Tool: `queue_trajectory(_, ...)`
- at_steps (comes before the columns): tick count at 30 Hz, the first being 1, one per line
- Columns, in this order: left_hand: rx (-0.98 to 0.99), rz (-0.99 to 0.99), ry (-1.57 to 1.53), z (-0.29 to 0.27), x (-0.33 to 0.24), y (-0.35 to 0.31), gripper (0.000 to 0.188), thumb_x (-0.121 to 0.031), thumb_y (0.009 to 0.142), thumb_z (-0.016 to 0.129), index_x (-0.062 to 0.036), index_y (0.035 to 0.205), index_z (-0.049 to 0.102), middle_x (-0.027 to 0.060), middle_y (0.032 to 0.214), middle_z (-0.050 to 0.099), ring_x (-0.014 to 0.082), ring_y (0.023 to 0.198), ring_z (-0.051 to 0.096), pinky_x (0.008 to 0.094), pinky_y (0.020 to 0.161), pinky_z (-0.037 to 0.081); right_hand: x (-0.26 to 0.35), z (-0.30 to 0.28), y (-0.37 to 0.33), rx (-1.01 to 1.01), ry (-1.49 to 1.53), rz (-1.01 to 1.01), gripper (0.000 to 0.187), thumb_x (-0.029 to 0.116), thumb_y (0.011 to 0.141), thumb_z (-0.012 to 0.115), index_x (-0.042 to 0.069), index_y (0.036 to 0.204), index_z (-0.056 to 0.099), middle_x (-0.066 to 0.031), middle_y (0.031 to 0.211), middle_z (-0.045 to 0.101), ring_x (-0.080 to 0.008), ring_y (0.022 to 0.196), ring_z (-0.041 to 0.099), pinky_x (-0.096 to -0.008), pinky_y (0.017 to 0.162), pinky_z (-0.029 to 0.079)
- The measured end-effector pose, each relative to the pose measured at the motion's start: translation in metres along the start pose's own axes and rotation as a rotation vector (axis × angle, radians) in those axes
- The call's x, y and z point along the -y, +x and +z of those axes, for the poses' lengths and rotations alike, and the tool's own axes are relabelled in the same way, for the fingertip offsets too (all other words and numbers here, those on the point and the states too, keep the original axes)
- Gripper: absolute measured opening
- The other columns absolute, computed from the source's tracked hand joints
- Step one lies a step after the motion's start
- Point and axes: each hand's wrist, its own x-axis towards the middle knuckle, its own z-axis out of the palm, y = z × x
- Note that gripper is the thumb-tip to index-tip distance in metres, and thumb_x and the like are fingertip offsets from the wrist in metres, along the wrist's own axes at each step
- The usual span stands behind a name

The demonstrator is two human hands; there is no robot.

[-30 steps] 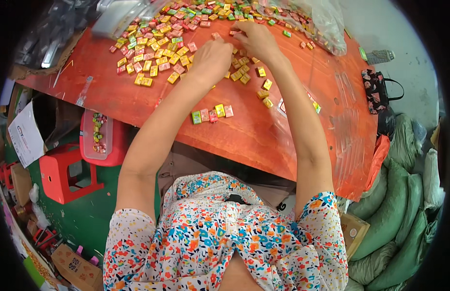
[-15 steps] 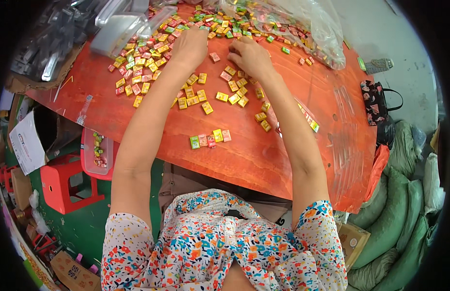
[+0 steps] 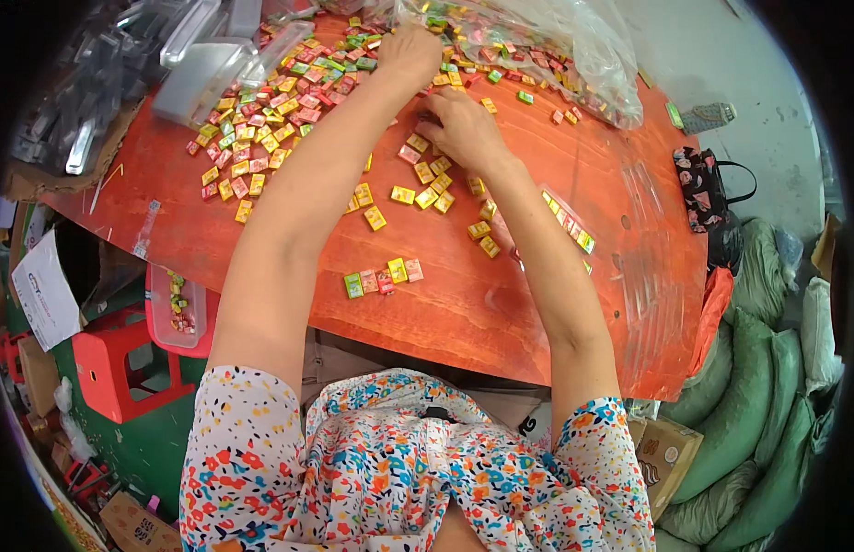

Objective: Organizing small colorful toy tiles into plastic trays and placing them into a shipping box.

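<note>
Small candy-sized boxes in yellow, red, pink and green lie loose in a pile [image 3: 289,110] across the far part of the red table [image 3: 427,322]. My left hand [image 3: 410,53] reaches into the pile's far side, its fingertips hidden behind the hand. Closer to me and to the right, my right hand [image 3: 462,127] is low over the table with its fingers curled in; anything between them is hidden. Yellow boxes [image 3: 428,197] lie scattered just below it. Nearer the front edge stands a short row of several boxes [image 3: 385,277], green, pink, red and yellow.
Clear plastic cases [image 3: 211,78] are stacked at the far left. A clear plastic bag [image 3: 602,74] covers the pile's far right. By my right forearm lies a filled clear case [image 3: 568,219], with clear strips [image 3: 650,267] beyond. A red stool [image 3: 123,368] stands at left.
My left hand has moved right and farther into the pile. My right hand has shifted slightly left and nearer to me. The view has shifted a little.
</note>
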Motion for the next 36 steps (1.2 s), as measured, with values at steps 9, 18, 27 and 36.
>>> queue_trajectory(9,0.646,0.079,-0.101,-0.052,-0.004,0.014,0.033,-0.017,0.080,0.067,-0.0220,0.112,0.069,0.0115,0.118,0.066,0.0297,0.108,0.064,0.0444,0.087,0.052,-0.009,-0.009,0.003,-0.045,-0.050,-0.125,0.029,0.016,0.084,0.063,0.003,0.109,0.062,-0.0204,0.098,0.066,-0.0378,0.088,0.063,-0.0415,0.080,0.051)
queue_trajectory(18,0.077,0.057,0.043,-0.020,-0.019,-0.016,0.019,-0.013,0.084,0.058,-0.0030,0.093,0.071,0.0171,0.103,0.070,0.0321,0.097,0.068,0.0474,0.078,0.051,0.027,-0.041,-0.065,-0.176,0.339,-0.003,0.031,0.020,0.085,0.068,0.008,0.113,0.067,-0.0128,0.101,0.068,-0.0333,0.089,0.064,-0.0416,0.079,0.051)
queue_trajectory(27,0.029,0.045,-0.646,-0.077,0.018,-0.150,0.024,-0.026,0.083,0.070,-0.0027,0.088,0.066,0.0118,0.081,0.068,0.0265,0.069,0.065,0.0375,0.063,0.051,0.068,-0.042,-0.142,0.021,0.257,-0.184,0.028,0.018,0.087,0.067,0.003,0.110,0.065,-0.0128,0.107,0.066,-0.0306,0.098,0.062,-0.0392,0.087,0.048)
queue_trajectory(36,0.022,-0.329,-1.060,-0.118,0.071,-0.242,0.023,-0.022,0.090,0.066,-0.0041,0.104,0.068,0.0026,0.086,0.068,0.0118,0.079,0.064,0.0263,0.070,0.052,0.149,0.008,-0.116,-0.120,0.130,-0.395,0.027,0.020,0.080,0.071,0.011,0.105,0.066,-0.0033,0.102,0.068,-0.0227,0.108,0.058,-0.0387,0.091,0.042)
